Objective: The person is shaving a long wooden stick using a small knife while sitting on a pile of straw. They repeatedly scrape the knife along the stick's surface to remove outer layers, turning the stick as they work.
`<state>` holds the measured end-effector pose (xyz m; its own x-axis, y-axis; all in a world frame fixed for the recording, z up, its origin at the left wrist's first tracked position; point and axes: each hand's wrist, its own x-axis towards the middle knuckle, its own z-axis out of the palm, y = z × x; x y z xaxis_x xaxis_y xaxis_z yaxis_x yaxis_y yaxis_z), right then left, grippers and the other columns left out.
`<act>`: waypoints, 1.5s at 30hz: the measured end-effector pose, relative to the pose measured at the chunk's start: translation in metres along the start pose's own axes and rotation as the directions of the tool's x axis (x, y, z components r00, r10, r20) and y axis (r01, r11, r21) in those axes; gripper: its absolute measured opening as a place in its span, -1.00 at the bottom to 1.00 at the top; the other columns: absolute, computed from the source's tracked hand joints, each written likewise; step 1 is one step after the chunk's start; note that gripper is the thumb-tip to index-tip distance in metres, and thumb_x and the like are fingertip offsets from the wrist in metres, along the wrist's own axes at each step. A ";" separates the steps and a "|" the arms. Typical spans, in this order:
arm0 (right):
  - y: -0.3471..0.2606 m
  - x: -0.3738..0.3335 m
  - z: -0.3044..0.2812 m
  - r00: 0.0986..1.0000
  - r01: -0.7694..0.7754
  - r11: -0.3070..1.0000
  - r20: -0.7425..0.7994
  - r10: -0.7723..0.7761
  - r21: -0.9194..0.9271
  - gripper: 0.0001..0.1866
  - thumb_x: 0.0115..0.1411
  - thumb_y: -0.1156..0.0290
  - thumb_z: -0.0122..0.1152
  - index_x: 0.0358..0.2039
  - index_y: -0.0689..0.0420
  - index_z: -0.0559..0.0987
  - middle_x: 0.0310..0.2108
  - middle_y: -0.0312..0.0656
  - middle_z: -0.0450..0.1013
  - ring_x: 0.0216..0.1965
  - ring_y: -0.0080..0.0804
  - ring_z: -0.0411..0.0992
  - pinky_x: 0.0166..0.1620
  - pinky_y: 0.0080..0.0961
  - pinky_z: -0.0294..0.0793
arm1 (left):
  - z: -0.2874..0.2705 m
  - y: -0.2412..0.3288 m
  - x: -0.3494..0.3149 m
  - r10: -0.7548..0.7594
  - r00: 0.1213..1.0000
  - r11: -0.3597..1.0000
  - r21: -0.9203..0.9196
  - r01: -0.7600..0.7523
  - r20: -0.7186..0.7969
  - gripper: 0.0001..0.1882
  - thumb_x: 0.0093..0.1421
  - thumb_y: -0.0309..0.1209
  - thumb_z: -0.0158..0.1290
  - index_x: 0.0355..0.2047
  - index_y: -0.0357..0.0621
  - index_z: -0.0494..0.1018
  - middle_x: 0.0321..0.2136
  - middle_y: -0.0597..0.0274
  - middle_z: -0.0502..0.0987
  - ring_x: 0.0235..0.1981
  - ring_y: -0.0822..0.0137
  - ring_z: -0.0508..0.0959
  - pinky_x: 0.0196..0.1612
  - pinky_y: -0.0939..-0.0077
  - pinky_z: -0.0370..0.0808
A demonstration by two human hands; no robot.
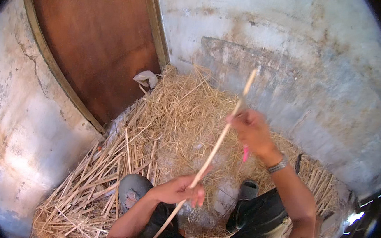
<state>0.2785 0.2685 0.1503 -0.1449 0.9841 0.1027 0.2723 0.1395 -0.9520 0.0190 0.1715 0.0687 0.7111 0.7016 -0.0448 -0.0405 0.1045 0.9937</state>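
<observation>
A long, thin, pale wooden stick (215, 149) slants across the middle, its lower end near my lap and its upper end tilted up and to the right. My left hand (176, 190) is closed loosely around its lower half. Higher up, my right hand (253, 131) is closed with its fingertips against the stick. From under the right palm sticks out a bright pink end (245, 153) of something slim; the rest is hidden in the hand. A blurred greyish patch crosses the stick just above those fingers, too smeared to name.
Loose straw-like shavings (180, 104) cover the floor ahead. Split strips (87, 180) lie heaped at left, more strips (323, 180) at right. A brown door (93, 33), a pale bag (146, 78) and a stained wall (270, 40) stand beyond. My knees and a dark sandal (248, 190) are close below.
</observation>
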 end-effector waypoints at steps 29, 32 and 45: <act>0.288 -0.629 -0.328 -0.693 -0.276 0.858 -0.708 0.136 0.434 -0.59 0.22 0.51 -0.03 0.09 0.18 0.47 -0.05 -0.04 0.50 -0.11 -0.24 0.49 -0.13 -0.35 0.47 | -0.030 -0.011 0.008 0.122 0.924 0.973 0.228 -0.039 -0.363 -0.44 0.29 -0.52 0.14 0.28 -0.27 0.29 0.00 0.03 0.56 0.01 0.27 0.58 0.00 0.36 0.54; 0.287 -0.644 -0.329 -0.719 -0.215 0.879 -0.678 0.152 0.426 -0.62 0.25 0.47 -0.03 0.08 0.17 0.48 -0.08 -0.06 0.50 -0.14 -0.25 0.49 -0.16 -0.35 0.48 | -0.026 -0.010 0.008 0.119 0.925 0.983 0.174 -0.059 -0.361 -0.43 0.28 -0.55 0.13 0.29 -0.27 0.29 0.00 0.00 0.56 -0.02 0.26 0.60 0.00 0.35 0.55; 0.150 -0.369 -0.334 0.224 0.690 0.717 -0.971 -0.081 0.099 -0.81 0.36 0.38 -0.03 -0.23 0.20 0.53 -0.61 -0.40 0.17 -0.62 -0.60 0.13 -0.54 -0.62 0.15 | 0.013 0.024 -0.040 0.585 0.571 0.786 0.575 -0.225 -0.576 -0.27 0.17 -0.57 0.16 0.35 -0.31 0.17 -0.17 0.03 0.61 -0.18 0.32 0.62 -0.08 0.47 0.54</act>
<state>0.6908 -0.0365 0.0659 0.8691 0.3163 0.3803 0.0009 0.7677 -0.6408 -0.0016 0.1367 0.0952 -0.0224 0.8677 0.4966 0.2118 -0.4813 0.8506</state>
